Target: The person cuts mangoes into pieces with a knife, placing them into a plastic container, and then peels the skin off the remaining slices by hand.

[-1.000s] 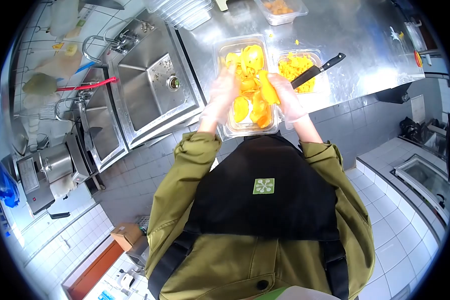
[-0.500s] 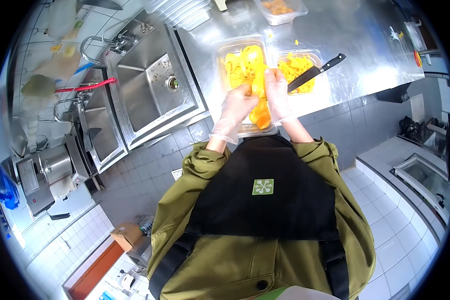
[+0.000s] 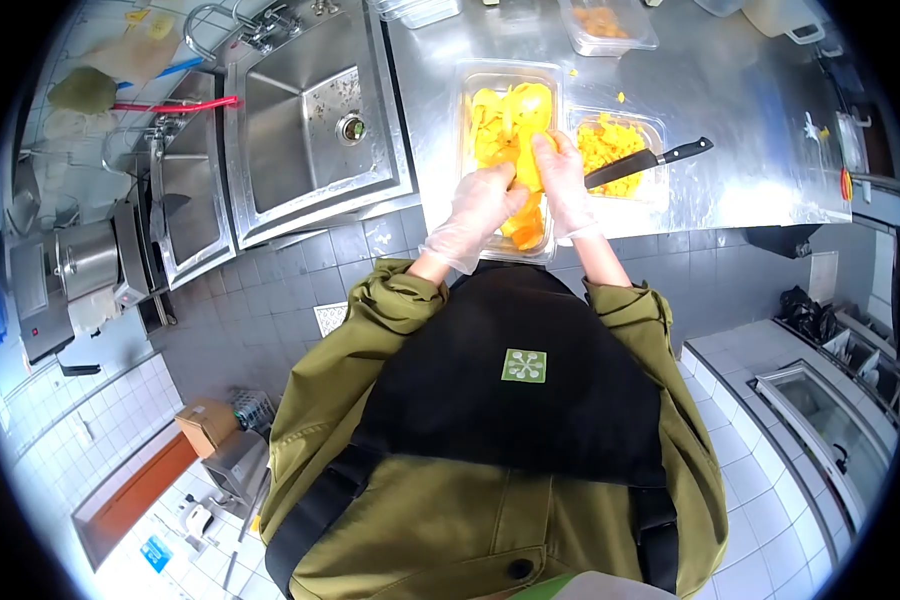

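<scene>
Your left hand (image 3: 490, 205) has joined your right hand (image 3: 567, 187), both pinching the mango piece (image 3: 530, 167) above the clear plastic container (image 3: 510, 66), giving you two-handed control.

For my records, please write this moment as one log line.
left hand: touching fruit piece; right hand: gripping same piece; knife: across diced-fruit tub

No words or numbers can be read. The one clear mark is a logo on the small green square patch (image 3: 523, 365), which is sewn or printed on the chest of the black fabric apron (image 3: 515, 420): a pale, snowflake-like emblem of spokes with rounded ends, with no legible lettering. The small bright-blue and white rectangular item (image 3: 155, 553) at lower left may carry print, too small to read.
</scene>
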The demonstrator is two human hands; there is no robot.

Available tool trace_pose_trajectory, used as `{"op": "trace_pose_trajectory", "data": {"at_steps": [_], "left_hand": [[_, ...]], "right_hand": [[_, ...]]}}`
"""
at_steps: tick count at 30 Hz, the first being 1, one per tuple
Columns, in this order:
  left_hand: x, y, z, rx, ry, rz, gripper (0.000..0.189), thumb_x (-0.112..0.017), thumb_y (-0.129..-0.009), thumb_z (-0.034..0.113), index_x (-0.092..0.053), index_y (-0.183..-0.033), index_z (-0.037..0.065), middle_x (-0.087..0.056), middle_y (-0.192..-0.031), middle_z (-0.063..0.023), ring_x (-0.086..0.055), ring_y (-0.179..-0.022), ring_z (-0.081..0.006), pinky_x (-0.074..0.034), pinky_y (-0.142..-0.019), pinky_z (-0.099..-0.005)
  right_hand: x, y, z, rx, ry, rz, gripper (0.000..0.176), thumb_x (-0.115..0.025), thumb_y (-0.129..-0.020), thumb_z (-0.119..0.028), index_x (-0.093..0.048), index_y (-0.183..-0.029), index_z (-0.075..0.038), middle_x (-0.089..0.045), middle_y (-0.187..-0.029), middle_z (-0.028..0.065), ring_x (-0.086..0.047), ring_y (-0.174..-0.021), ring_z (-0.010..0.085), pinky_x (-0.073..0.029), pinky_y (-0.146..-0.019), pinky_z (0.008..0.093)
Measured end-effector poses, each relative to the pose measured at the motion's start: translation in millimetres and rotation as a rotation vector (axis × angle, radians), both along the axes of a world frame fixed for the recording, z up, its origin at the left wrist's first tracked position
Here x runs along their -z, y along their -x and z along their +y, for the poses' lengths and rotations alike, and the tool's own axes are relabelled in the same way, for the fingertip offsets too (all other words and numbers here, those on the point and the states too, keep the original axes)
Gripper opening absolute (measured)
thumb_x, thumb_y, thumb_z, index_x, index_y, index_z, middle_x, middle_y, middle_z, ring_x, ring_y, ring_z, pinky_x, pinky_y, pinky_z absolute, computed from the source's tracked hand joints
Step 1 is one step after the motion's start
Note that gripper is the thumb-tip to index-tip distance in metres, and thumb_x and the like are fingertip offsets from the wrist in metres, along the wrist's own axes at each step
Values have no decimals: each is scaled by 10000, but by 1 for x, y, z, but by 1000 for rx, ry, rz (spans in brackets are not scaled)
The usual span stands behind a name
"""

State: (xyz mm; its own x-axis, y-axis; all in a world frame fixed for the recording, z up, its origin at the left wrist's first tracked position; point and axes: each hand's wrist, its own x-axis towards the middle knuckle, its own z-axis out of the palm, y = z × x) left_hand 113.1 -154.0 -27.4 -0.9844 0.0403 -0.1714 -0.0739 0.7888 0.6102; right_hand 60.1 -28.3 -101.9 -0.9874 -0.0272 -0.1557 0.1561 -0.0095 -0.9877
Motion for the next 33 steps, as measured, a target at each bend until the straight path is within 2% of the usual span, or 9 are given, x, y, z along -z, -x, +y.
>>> {"op": "trace_pose_trajectory", "data": {"at_steps": [4,8,11,14,17,20,23,26,33], "left_hand": [[3,-1,0,56,98,107,239,-549,-776,281,-567,-820,46,-610,-719,-158,-604,-689,-327,-487,-632,-425],[3,-1,-6,177,127,249,208,-550,-779,266,-565,-804,60,-605,-696,-137,-606,-653,-305,-494,-596,-404],[-12,6,-15,368,218,175,202,-546,-783,259,-571,-823,62,-604,-708,-135,-603,-652,-307,-495,-594,-398],[-17,14,-21,299,79,220,186,-533,-790,234,-574,-850,62,-607,-748,-155,-608,-690,-292,-494,-608,-392],[-7,14,-11,115,101,110,185,-504,-826,186,-580,-920,47,-630,-778,-134,-630,-710,-238,-495,-655,-343],[19,12,-6,-170,-728,-257,215,-489,-818,185,-606,-932,44,-645,-804,-100,-622,-703,-173,-472,-670,-279],[-5,11,-6,-208,-887,-402,247,-490,-826,179,-597,-962,2,-640,-781,-76,-606,-684,-141,-454,-676,-245],[-9,14,-12,-171,-766,-420,241,-496,-836,142,-582,-980,-32,-619,-777,-71,-604,-693,-140,-472,-701,-259],[-11,15,-10,-158,-690,-398,170,-505,-807,100,-583,-895,-22,-585,-679,-52,-565,-604,-125,-460,-598,-252]], "right_hand": [[-41,-1,-3,-39,148,-198,284,-536,-890,-159,-547,-1091,41,-603,-993,113,-570,-888,161,-463,-787,265],[-31,3,6,-165,139,-242,280,-549,-887,-169,-557,-1086,27,-607,-986,92,-572,-876,143,-468,-778,257],[-34,8,14,-261,191,-350,275,-558,-881,-168,-561,-1083,18,-608,-986,82,-570,-890,138,-466,-781,257],[-37,11,17,-262,234,-334,274,-569,-874,-175,-566,-1073,12,-608,-984,78,-567,-899,136,-459,-782,252],[-32,21,14,-226,121,-270,276,-577,-868,-186,-569,-1058,14,-608,-976,72,-566,-900,137,-454,-781,250],[-51,15,20,-266,193,-208,296,-587,-860,-197,-567,-1065,16,-608,-975,79,-565,-910,144,-448,-789,253],[-50,14,18,-283,-35,-82,299,-594,-854,-201,-571,-1056,18,-617,-959,111,-579,-890,169,-457,-772,269],[-55,13,12,-286,-232,50,302,-602,-848,-208,-578,-1044,19,-629,-928,145,-599,-851,198,-469,-749,286],[-53,9,9,-270,-298,77,330,-616,-843,-218,-578,-1063,24,-641,-915,163,-615,-833,212,-479,-750,290]]}}
